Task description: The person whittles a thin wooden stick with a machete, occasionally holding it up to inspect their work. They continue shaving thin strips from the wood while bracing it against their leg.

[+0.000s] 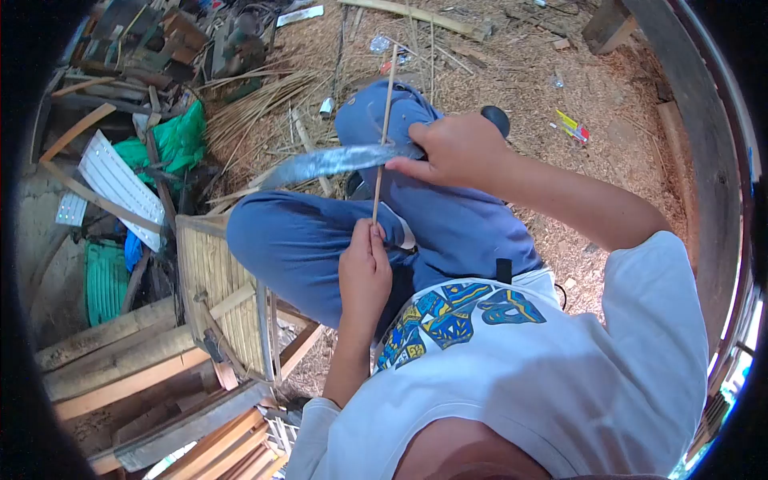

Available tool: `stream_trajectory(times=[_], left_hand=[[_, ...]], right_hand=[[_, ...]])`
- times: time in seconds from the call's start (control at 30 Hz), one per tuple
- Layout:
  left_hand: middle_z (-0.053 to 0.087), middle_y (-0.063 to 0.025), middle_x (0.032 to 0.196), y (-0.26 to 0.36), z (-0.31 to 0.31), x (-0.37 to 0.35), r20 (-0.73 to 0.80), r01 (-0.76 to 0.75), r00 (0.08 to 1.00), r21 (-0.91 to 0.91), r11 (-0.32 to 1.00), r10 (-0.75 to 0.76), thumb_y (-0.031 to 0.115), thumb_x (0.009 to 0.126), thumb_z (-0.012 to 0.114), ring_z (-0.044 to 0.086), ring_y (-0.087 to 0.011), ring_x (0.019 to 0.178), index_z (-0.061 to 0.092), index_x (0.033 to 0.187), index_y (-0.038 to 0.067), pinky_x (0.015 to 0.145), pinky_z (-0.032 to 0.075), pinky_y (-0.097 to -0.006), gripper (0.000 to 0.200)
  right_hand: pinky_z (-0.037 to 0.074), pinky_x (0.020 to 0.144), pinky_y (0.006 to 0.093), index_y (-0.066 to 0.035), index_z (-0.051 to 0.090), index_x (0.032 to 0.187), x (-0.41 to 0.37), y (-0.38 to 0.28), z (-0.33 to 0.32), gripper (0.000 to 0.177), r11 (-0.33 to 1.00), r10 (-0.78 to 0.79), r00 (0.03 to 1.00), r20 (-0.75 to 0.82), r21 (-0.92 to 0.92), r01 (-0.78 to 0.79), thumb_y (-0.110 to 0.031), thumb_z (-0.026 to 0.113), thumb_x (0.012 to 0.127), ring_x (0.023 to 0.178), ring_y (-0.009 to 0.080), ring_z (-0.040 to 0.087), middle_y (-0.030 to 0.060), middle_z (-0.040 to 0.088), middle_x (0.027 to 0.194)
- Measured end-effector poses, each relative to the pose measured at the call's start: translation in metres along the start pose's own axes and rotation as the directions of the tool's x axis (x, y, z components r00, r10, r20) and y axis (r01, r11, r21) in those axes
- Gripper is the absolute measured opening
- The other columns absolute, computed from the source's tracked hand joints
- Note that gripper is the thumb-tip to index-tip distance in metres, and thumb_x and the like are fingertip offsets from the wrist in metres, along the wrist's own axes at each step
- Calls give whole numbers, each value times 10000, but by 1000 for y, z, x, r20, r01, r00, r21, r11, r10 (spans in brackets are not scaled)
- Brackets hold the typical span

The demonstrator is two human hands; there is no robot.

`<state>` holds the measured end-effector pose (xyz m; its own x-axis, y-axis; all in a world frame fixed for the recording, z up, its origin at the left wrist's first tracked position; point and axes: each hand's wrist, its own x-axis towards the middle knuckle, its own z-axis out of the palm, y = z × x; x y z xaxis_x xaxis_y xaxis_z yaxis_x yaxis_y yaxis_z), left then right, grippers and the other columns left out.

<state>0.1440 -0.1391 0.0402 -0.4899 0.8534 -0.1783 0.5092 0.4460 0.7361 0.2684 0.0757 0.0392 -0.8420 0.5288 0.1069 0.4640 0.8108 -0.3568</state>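
I sit with my knees up in blue trousers (pixel 304 240) and a white printed shirt. My left hand (pixel 364 268) is shut on the lower end of a thin bamboo stick (pixel 386 112), which points up and away over my knee. My right hand (pixel 456 148) grips the handle of a long curved knife (pixel 332 162). The grey blade reaches left and lies across the stick about midway along it, touching it.
Shavings cover the ground (pixel 560 88). A bundle of bamboo strips (pixel 256 104) and a green bag (pixel 172 140) lie at the upper left, with a white ribbed sheet (pixel 112 180). A woven bamboo panel (pixel 216 272) and wooden planks (pixel 120 364) are at left. A curved wooden wall (pixel 704 160) stands at right.
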Motion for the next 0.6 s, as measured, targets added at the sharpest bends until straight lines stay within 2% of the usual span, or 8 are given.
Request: stream_trajectory(times=[0.1, 0.23, 0.33, 0.43, 0.53, 0.6], left_hand=[[621, -237, 793, -8, -5, -30, 1, 14, 1000, -4, 1000, -14, 132, 1075, 462, 656, -462, 765, 551, 998, 41, 610, 472, -483, 148], [629, -196, 756, -27, -25, -78, 12, 37, 999, 8, 999, -37, 149, 1079, 462, 663, -407, 689, 568, 1015, 49, 590, 472, -442, 159], [608, -159, 719, -43, -45, -102, 162, 193, 970, -62, 979, -181, 159, 1084, 464, 614, -263, 577, 577, 1018, 54, 544, 434, -373, 168], [550, -87, 658, -57, -41, -103, 172, 190, 971, -125, 974, -167, 180, 1096, 457, 524, -126, 567, 580, 1001, 47, 532, 384, -306, 204], [478, 39, 735, -44, -29, -84, 213, 242, 962, -372, 896, -171, 200, 1113, 454, 394, -31, 617, 567, 980, 52, 549, 321, -207, 229], [475, 45, 738, -33, -17, -65, 174, 176, 978, -409, 895, -113, 222, 1114, 454, 387, -18, 601, 572, 989, 65, 524, 301, -193, 233]], right_hand=[[514, 519, 478, -59, 626, 740, 3, 6, 6, 644, 1000, 25, 1000, -13, -11, -25, -669, 567, 939, 577, 385, 659, 172, 623, 596], [513, 564, 500, -64, 627, 753, 2, 11, 1, 633, 994, 111, 993, -35, 28, -110, -660, 550, 954, 610, 397, 661, 182, 622, 612], [536, 606, 500, -68, 667, 751, 1, 14, 2, 653, 972, 227, 973, -43, 67, -224, -671, 528, 958, 656, 396, 680, 175, 659, 654], [546, 629, 504, -70, 680, 746, -2, 15, 3, 653, 955, 274, 957, -91, 145, -260, -668, 527, 960, 679, 401, 687, 174, 674, 675], [540, 633, 512, -67, 672, 756, -13, 11, 6, 636, 938, 281, 949, -140, 250, -241, -654, 538, 960, 687, 410, 685, 179, 671, 682], [535, 622, 513, -64, 664, 761, -18, 11, 5, 630, 941, 260, 954, -150, 260, -215, -651, 546, 957, 680, 410, 683, 179, 667, 680]])
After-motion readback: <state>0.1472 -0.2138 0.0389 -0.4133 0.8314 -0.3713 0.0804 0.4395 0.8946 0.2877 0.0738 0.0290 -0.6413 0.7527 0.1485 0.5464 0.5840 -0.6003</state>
